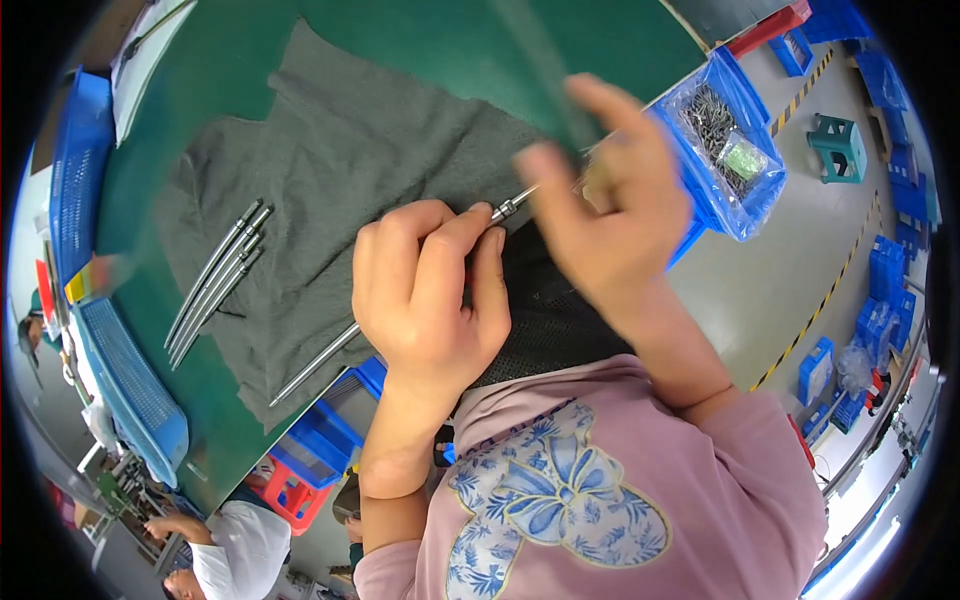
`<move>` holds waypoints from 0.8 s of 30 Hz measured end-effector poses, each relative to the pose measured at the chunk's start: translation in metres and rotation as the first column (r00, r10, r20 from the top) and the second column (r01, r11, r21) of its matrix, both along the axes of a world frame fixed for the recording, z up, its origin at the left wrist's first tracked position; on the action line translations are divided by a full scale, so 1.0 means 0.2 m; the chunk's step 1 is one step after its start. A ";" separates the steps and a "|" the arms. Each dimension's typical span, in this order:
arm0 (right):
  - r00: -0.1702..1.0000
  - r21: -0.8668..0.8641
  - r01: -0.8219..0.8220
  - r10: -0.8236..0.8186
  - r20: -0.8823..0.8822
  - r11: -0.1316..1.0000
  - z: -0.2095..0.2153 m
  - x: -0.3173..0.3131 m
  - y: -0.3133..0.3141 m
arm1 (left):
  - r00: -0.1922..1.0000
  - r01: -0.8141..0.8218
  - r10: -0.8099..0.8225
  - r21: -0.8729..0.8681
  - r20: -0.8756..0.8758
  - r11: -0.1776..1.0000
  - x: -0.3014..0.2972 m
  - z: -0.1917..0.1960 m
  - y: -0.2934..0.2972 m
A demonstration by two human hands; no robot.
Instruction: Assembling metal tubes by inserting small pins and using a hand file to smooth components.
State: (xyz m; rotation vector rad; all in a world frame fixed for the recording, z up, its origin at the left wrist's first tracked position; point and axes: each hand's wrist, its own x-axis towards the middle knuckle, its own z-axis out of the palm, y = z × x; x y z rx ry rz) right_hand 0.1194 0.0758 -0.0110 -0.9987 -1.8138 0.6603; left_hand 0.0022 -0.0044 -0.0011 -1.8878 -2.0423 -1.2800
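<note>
Pink fabric top with a blue flower print [560, 500] fills the lower frame, nearest the camera. Next in size, one dark green table mat [420, 40] runs across the upper left, with one grey felt cloth [340, 170] spread over it; the cloth's lower corner reaches the table's near edge. One long blue slotted plastic tray [135, 385] lies along the mat's left edge, a second blue tray [75, 175] above it.

One blue plastic bin lined with a clear bag [725, 150] sits off the table's right corner, holding many small dark metal parts and one small green packet [745, 158]. Beyond it is open grey floor with yellow-black striped tape lines [825, 300], several stacked blue crates [885, 275] and one teal stool [838, 145].

Left hand [430, 295] is closed, fingers clamped on one long thin silver metal rod [320, 362] that slants from the cloth's lower edge up through the fist; its tip [508, 208] shows past the fingertips. Right hand [605, 200] is blurred just beyond that tip, fingers partly spread; cannot tell whether it grips anything.

Four more silver metal rods [215, 285] lie side by side on the cloth, well left of the hands. Another person in white [235, 555] is at bottom left.
</note>
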 end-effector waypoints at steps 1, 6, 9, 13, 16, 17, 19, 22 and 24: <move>0.990 -0.050 0.144 -0.144 -0.005 0.988 0.01 0.04 0.06 | 1.000 -0.009 0.009 0.006 -0.013 1.000 0.00 0.00 -0.01; 0.995 -0.162 0.048 -0.033 0.093 0.986 0.03 0.10 0.03 | 1.000 -0.008 0.008 0.017 -0.005 1.000 0.00 -0.01 0.00; 0.999 -0.152 -0.030 0.036 0.036 0.988 0.00 0.06 -0.03 | 1.000 -0.012 0.012 0.023 -0.007 1.000 0.00 -0.01 0.00; 0.984 -0.273 -0.122 0.081 -0.158 0.954 0.02 0.03 -0.09 | 1.000 -0.019 0.019 0.035 0.005 0.999 0.01 -0.01 0.01; 0.994 -0.159 -0.058 0.042 -0.102 0.986 -0.03 0.02 -0.08 | 0.999 -0.025 0.024 0.026 0.035 0.999 0.02 -0.01 0.01; 0.992 -0.225 -0.067 0.040 -0.124 0.972 -0.02 0.04 -0.07 | 0.998 -0.028 0.027 0.010 0.064 1.000 0.02 -0.01 0.00; 0.990 -0.289 -0.076 0.037 -0.136 0.954 0.00 0.05 -0.06 | 0.997 -0.027 0.027 0.001 0.072 1.000 0.01 0.01 0.02; 0.972 -0.183 -0.223 0.204 -0.119 0.957 -0.02 0.02 -0.08 | 0.996 -0.027 0.027 -0.001 0.083 1.000 0.02 0.01 0.03; 0.964 -0.017 -0.239 0.235 -0.123 0.971 -0.07 0.02 -0.07 | 0.995 -0.031 0.031 0.003 0.091 1.000 0.03 0.01 0.03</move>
